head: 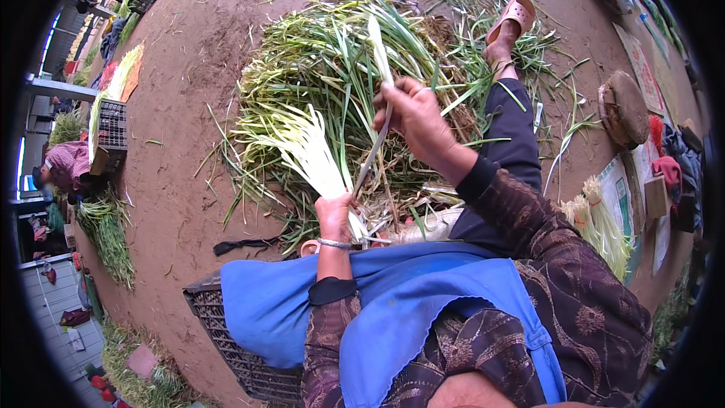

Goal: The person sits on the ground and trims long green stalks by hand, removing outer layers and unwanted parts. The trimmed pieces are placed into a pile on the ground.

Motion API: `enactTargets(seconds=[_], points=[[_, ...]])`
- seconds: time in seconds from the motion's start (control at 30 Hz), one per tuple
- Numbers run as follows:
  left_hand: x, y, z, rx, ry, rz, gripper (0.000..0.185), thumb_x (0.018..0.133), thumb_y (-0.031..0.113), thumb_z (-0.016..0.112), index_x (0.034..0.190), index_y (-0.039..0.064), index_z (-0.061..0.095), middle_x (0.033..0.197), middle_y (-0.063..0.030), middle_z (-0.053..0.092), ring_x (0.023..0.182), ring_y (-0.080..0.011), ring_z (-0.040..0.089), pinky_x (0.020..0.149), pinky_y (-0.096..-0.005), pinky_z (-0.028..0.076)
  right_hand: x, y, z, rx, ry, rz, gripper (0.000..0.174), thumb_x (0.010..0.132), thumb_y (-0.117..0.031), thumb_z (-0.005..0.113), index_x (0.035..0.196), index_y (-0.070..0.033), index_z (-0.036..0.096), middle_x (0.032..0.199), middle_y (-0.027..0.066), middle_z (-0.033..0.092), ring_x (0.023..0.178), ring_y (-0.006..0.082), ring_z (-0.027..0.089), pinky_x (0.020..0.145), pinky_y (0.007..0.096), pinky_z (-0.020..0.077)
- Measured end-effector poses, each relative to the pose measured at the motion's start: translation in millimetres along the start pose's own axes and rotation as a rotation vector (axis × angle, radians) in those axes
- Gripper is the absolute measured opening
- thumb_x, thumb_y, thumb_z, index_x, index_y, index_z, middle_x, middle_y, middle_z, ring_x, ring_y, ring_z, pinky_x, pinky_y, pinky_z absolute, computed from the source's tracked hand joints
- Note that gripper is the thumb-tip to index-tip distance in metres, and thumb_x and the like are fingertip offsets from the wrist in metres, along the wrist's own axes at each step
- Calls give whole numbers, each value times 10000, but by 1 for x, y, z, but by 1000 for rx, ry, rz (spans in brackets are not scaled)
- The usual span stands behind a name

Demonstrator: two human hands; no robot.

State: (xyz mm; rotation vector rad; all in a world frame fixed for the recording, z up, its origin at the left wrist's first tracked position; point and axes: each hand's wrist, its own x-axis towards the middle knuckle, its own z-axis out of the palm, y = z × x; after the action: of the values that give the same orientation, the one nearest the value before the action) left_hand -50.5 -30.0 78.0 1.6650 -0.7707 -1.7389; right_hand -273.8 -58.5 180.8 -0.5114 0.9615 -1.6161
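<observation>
My left hand [335, 216] is closed round the lower end of a fanned bunch of pale yellow-green leafy stalks [303, 153], just in front of the blue apron [391, 289]. Up and to the right, my right hand [409, 116] pinches a white stalk [378, 48] that points away from me. A narrow blade or strip [371, 163] slants from the right hand down towards the left; how it is held is partly hidden. Beneath both hands lies a large heap of green and yellow leafy stalks [306, 62].
A black plastic crate [243, 345] is partly under the apron. Tied pale bundles [603, 226] and a round stool-like object [623, 109] lie to the right. Another person [68, 164] works at far left by a crate [113, 124]. Loose leaves litter the brown ground.
</observation>
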Motion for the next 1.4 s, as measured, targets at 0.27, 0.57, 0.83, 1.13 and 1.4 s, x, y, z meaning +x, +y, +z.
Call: enactTargets(seconds=[0.27,0.57,0.83,1.13,1.4], points=[[21,-28,-26,688,213,174,122,690,-41,664,799,-60,614,622,-109,631,471,-185,605,397,-307,466,18,-132,49,16,-303,-443,177,979,-186,563,935,-16,539,815,74,648,506,33,507,444,182,430],[-36,-1,13,-681,-517,-266,273,902,153,664,1090,-36,607,991,-154,681,861,-252,680,755,-379,576,16,107,44,-446,87,212,242,886,-210,645,857,8,542,741,81,614,567,155,563,547,337,499],[-27,-1,13,-763,-523,-355,278,883,176,696,1085,21,586,647,-7,545,635,-153,582,638,-325,516,19,146,-68,-1260,299,272,540,830,-464,650,1075,3,534,999,206,641,935,366,633,804,456,485],[-14,32,15,-429,-306,-63,252,858,74,688,1067,18,559,1003,-131,688,620,-111,579,549,-291,509,-12,96,-65,-478,-361,415,207,895,-202,647,961,-6,631,771,13,623,623,76,572,558,232,467],[-14,25,20,-411,-249,-76,131,839,55,701,950,21,641,701,-16,615,578,-113,577,528,-246,492,-36,69,-36,-453,-267,594,480,876,-420,669,1067,17,612,785,20,622,551,62,545,488,205,429]])
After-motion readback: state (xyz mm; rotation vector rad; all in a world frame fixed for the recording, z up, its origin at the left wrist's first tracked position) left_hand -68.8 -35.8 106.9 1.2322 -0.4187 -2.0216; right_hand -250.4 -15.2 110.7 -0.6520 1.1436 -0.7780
